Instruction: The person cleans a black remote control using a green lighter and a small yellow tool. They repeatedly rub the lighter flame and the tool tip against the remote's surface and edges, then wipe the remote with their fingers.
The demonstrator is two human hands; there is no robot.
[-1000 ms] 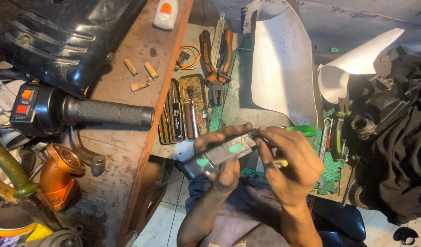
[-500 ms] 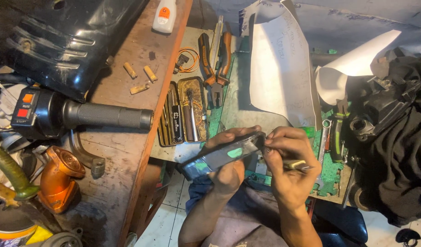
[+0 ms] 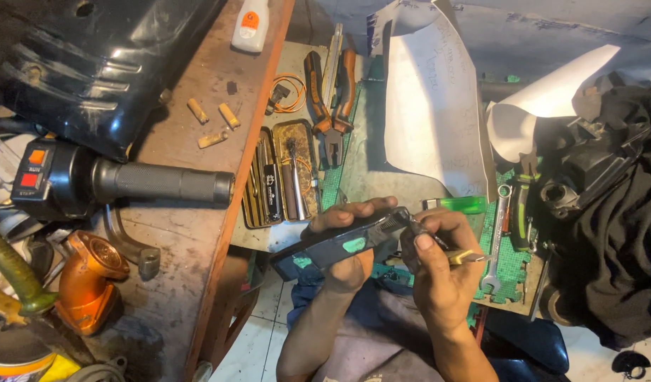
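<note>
Dark slim casing (image 3: 340, 244) with pale green patches, held lengthwise above the lap, just below the near edge of the green mat (image 3: 513, 272). Gripped around its middle by the left hand (image 3: 347, 240), fingers wrapped over the top and thumb underneath. Right hand (image 3: 439, 262) closed on a small metal-tipped tool (image 3: 467, 256), probably a fine screwdriver, though the tip is hard to make out, pressed at the casing's right end. Likely light and rigid, hard plastic by the look, somewhat slick and liable to crack or scratch at thin edges; best grasped along the long sides near the middle, away from the end being worked. On the mat right of the casing, a combination spanner (image 3: 497, 237) and a green lighter-like thing (image 3: 463, 205). Beyond the casing, an open tin of bits (image 3: 279, 180) and orange-handled pliers (image 3: 329, 95). Far left of the casing, a black handlebar grip with switch housing (image 3: 120, 182) on the wooden bench (image 3: 191, 240).
</note>
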